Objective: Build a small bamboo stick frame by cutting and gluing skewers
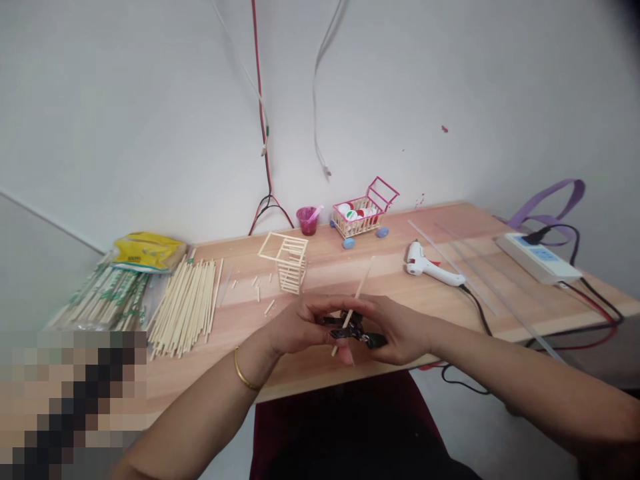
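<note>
Near the table's front edge, my left hand (303,325) is closed on a thin wooden stick (364,280). The stick slants up and away between my two hands. My right hand (400,330) is closed around a small black hand tool (374,341) with some shiny metal on it. The tool lies across the stick at my left fingers, and my fingers partly hide it, so its exact kind is unclear. Just beyond my hands stands a small frame of glued sticks (291,265), with several short cut pieces (270,307) to its left.
Loose sticks (187,310) and a yellow packet (150,252) lie left. At the back stand a purple cup (308,221) and a model cart (357,219) on blue wheels. A white glue gun (433,268), clear rods (453,268) and a power strip (540,259) with cables are right.
</note>
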